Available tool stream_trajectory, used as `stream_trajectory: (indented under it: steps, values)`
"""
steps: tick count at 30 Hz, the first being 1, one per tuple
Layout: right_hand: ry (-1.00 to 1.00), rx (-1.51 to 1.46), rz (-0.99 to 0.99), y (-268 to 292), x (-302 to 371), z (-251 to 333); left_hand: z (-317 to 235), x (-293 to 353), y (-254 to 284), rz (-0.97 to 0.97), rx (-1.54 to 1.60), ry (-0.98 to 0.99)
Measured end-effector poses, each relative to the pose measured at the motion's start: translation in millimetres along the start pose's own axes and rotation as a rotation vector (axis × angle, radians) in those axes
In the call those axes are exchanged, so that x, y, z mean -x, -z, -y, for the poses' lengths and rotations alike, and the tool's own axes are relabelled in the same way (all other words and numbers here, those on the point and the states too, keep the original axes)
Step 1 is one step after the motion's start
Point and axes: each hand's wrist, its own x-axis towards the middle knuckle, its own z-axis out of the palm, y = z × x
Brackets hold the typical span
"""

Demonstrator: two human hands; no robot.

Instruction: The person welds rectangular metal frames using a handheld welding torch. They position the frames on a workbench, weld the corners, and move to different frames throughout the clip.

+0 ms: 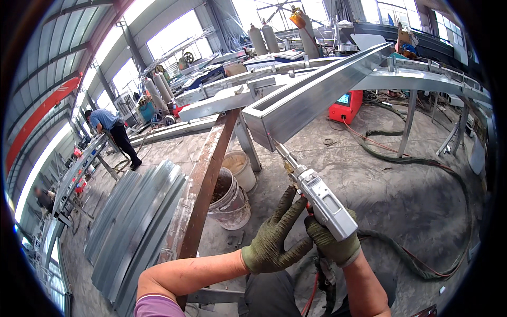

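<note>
In dark green work gloves, both my hands are at a silver handheld laser welding gun (325, 201) with a thin nozzle. My right hand (334, 240) is closed around its grip, largely hidden under the body. Fingers stretched out and thumb apart, my left hand (277, 232) has its fingertips beside the gun's front part; whether they touch it I cannot tell. The nozzle tip is at the lower corner of the near end of a long rectangular metal frame (317, 103), where a small reddish spot shows. That frame lies tilted across a metal workbench (222, 103).
A rusty brown beam (208, 182) runs along my left, with two dirty buckets (232, 206) beside it. Stacked grey metal profiles (137, 216) lie on the floor. A red machine (346, 107) stands under the bench. Thick hoses (417, 269) loop at right. Another person (111, 127) bends over a bench.
</note>
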Motion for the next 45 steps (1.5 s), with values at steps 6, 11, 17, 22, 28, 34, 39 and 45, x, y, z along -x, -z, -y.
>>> stream_trajectory:
  steps: [6,11,17,22,28,34,39,45]
  values:
    - [-0.008,-0.031,0.002,-5,0,-5,1,2,1,-0.011,-0.016,0.006]
    - [-0.039,-0.053,0.014,-4,1,-5,-4,1,1,-0.017,0.052,0.042]
    - [0.01,-0.007,0.027,-4,1,-6,0,2,1,-0.034,-0.027,-0.004]
    - [-0.023,-0.047,0.004,-6,2,-6,-3,1,2,-0.034,-0.011,-0.002]
    - [-0.039,-0.054,0.014,-9,2,-6,0,4,0,-0.056,-0.01,0.006]
    - [-0.044,0.004,0.045,-10,1,-7,0,2,1,-0.059,-0.021,-0.007]
    - [-0.004,-0.034,0.026,-12,-1,-5,-1,4,0,-0.072,-0.013,-0.005]
    - [0.003,-0.014,0.018,-11,-1,-3,-2,3,-1,-0.08,-0.025,-0.02]
